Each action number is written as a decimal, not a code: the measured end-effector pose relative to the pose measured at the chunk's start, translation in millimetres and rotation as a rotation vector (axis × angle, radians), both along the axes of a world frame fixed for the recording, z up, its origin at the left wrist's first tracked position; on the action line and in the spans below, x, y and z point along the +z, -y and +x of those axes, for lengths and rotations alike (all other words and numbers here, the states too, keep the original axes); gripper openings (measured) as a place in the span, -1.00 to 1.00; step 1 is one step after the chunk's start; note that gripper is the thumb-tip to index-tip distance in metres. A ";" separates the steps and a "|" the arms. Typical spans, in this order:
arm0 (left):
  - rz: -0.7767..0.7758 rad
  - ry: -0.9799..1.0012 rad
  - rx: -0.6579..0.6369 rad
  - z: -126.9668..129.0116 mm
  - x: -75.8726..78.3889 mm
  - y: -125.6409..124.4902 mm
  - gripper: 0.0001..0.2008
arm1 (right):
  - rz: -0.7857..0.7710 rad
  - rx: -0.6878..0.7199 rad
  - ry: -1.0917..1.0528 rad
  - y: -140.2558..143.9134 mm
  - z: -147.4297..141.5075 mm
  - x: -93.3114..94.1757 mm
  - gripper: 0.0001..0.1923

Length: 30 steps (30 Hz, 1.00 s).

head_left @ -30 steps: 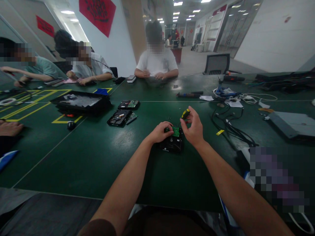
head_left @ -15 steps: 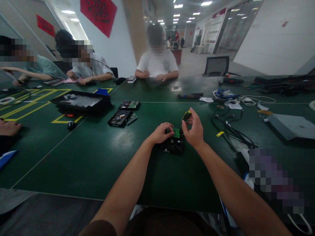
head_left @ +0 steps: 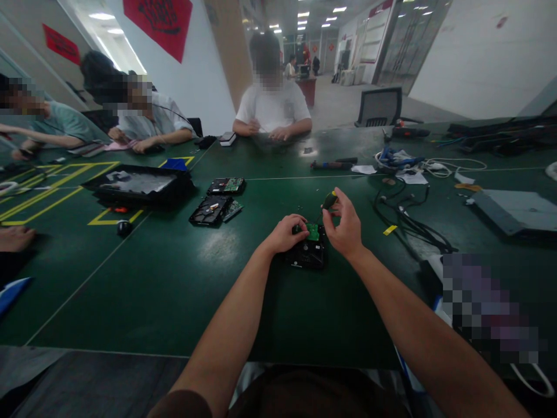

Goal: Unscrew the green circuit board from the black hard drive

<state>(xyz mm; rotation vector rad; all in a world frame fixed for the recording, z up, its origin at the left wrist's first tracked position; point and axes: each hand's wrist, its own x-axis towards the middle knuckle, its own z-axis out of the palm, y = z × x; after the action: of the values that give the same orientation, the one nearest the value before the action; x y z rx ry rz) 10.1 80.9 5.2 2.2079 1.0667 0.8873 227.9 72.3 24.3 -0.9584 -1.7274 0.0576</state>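
A black hard drive (head_left: 307, 256) with a green circuit board (head_left: 313, 232) lies on the table in front of me. My left hand (head_left: 289, 234) is closed at its left side, fingertips bent down onto the board's edge. Between the thumb and fingers of my right hand (head_left: 343, 223) is a screwdriver (head_left: 330, 201) with a dark green and yellow handle, held tilted above the drive's far right corner. Its thin shaft points down to the board; whether the tip touches a screw is too small to tell. Tiny loose pieces lie just beyond the drive.
More opened drives (head_left: 211, 210) lie left of centre, near a black tray (head_left: 138, 184) and a computer mouse (head_left: 124, 227). Dark cables (head_left: 407, 223) and a grey metal box (head_left: 517, 210) are to the right. A person (head_left: 273, 110) sits opposite; others sit at the left.
The view has shifted slightly. Both hands keep nearly the same place at the hard drive, and the screwdriver handle is turned a little in my right fingers.
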 end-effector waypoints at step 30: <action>0.001 0.017 -0.001 1.2 -2.9 -1.3 -0.94 | 0.013 0.002 -0.003 -1.1 3.5 9.1 -0.34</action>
<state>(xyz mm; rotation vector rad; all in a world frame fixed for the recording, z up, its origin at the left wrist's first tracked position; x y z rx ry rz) 11.4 82.3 2.3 2.1974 1.0577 0.9055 231.4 73.4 33.3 -0.9467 -1.7238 0.0484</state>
